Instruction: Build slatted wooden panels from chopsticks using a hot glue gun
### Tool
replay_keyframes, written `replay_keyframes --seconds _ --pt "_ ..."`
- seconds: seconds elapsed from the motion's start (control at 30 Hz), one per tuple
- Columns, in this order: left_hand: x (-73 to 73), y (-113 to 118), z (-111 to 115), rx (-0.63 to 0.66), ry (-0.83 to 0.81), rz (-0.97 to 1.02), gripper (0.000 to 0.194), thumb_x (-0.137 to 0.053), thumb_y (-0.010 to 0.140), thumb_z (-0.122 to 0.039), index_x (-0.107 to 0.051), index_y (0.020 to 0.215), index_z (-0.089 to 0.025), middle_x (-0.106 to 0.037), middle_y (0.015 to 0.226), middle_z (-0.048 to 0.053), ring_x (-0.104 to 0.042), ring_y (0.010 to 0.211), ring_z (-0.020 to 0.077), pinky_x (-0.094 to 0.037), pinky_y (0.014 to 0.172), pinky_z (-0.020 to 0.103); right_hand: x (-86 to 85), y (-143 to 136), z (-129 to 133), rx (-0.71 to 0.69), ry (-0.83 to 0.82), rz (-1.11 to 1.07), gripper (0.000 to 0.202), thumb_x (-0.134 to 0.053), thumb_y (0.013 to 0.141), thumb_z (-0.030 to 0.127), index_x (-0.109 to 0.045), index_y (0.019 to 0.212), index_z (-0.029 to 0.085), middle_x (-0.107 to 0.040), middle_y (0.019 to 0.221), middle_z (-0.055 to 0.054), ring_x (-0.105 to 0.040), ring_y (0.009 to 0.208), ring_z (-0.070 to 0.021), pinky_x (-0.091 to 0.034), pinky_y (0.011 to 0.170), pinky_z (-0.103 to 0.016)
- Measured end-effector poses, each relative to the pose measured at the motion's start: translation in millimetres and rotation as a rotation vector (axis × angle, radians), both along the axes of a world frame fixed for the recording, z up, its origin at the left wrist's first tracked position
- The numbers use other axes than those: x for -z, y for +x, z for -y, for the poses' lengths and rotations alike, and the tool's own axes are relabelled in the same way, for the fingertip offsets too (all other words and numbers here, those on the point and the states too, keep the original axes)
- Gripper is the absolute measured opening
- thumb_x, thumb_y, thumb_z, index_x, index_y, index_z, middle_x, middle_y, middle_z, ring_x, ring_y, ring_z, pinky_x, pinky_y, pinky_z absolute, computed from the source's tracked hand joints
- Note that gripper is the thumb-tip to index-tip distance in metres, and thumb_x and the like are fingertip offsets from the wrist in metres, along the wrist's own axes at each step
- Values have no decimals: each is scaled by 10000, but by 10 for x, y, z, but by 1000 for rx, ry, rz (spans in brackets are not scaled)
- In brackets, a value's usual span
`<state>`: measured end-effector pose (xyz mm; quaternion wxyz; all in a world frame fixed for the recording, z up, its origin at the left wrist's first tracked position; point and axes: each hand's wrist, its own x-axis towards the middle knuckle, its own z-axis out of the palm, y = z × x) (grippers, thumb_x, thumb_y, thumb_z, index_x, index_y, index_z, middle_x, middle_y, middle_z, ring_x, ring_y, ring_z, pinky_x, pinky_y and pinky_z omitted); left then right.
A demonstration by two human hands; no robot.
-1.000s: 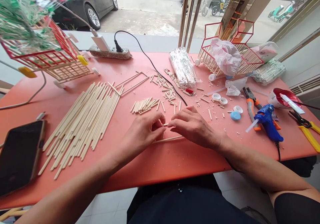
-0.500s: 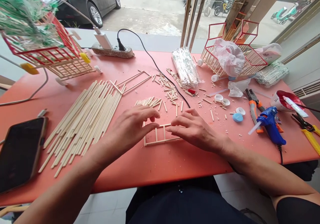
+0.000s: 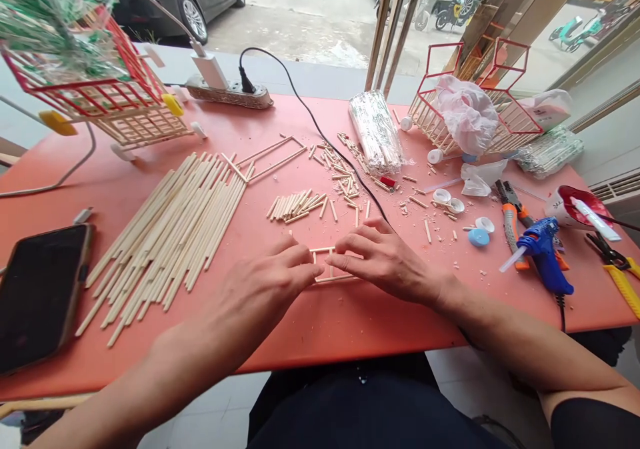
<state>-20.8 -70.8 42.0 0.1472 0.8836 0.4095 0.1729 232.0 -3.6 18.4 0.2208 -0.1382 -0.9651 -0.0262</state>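
A small ladder-like frame of thin wooden sticks (image 3: 330, 280) lies flat near the table's front edge. My left hand (image 3: 283, 269) covers its left end, thumb and fingers closed on it. Over the right end, my right hand (image 3: 377, 255) has its fingers bent and its thumb pressed close to a crosspiece. Both ends are hidden by the hands; the middle of the rails shows between them. Just beyond lies a row of short cut sticks (image 3: 295, 205).
Long sticks (image 3: 165, 235) and a phone (image 3: 40, 295) lie left. A larger stick frame (image 3: 275, 159) is behind. A blue glue gun (image 3: 545, 255), pliers (image 3: 510, 215) and bottle caps (image 3: 479, 237) lie right. A black cable (image 3: 320, 129) crosses the table. Stick-built carts stand at both back corners.
My left hand has come down and closed over the left end of the small frame; its thumb and fingers were apart above it before. My right hand has barely moved.
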Motion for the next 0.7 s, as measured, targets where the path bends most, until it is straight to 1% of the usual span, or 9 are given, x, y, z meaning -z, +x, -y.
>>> replay_keyframes --seconds 0.03,0.13,0.17,0.27,0.37,0.47,0.57,0.63,0.7 --pt "61 2 44 -48 91 7 281 -490 1063 -109 -752 1036 -207 -729 927 67 -617 908 233 -497 726 333 -3 -21 -13 -8 13 17 162 -552 1103 149 -707 1132 187 -744 1061 -52 -626 953 -163 -385 955 -370" --pt "254 -1 163 -96 280 72 300 -500 1051 -76 -722 1208 -203 -775 1130 105 -648 1113 266 -567 942 411 1 -68 -57 -35 45 71 116 -576 1101 187 -691 1112 195 -717 1052 -44 -601 958 -170 -374 956 -375" --pt "311 -8 197 -101 294 83 309 -527 1046 -80 -701 1268 -207 -773 1212 114 -643 1200 285 -564 1011 446 6 -77 -72 -43 58 87 117 -568 1104 186 -684 1110 200 -712 1054 -42 -596 966 -170 -371 962 -377" --pt "442 -41 274 -101 296 113 387 -557 1041 -76 -642 1391 -219 -739 1374 126 -603 1362 315 -535 1105 499 20 -88 -110 -65 111 118 158 -528 1108 142 -664 1085 218 -713 1078 -36 -588 994 -171 -365 978 -380" --pt "512 -68 311 -92 286 120 401 -559 1044 -73 -641 1409 -217 -720 1421 131 -575 1418 314 -505 1147 508 8 -81 -134 -87 151 150 164 -516 1117 175 -656 1046 223 -718 1091 -34 -585 1016 -179 -368 963 -374" --pt "523 -61 316 -90 296 130 362 -565 1043 -72 -662 1367 -201 -733 1398 138 -586 1411 316 -510 1138 507 -56 -47 -145 -82 162 163 173 -515 1118 190 -662 1028 196 -721 1087 -62 -586 1014 -194 -384 938 -371" --pt "489 -29 312 -100 326 133 311 -596 1029 -81 -682 1307 -189 -741 1393 151 -606 1405 339 -532 1107 510 -150 1 -140 -28 73 82 211 -473 1117 137 -669 1051 177 -729 1077 -84 -595 963 -193 -416 907 -357" --pt "456 -15 308 -108 332 120 298 -612 1022 -92 -688 1291 -197 -727 1431 152 -596 1432 354 -534 1103 511 -198 26 -129 66 -83 -32 212 -471 1122 165 -664 1039 183 -724 1024 -80 -608 915 -188 -442 862 -335" --pt "424 -22 301 -115 333 113 324 -603 1023 -88 -681 1312 -212 -712 1465 139 -582 1456 353 -531 1111 503 -222 44 -115 162 -282 -144 166 -514 1114 205 -652 1023 189 -710 960 -62 -622 858 -174 -463 806 -304"
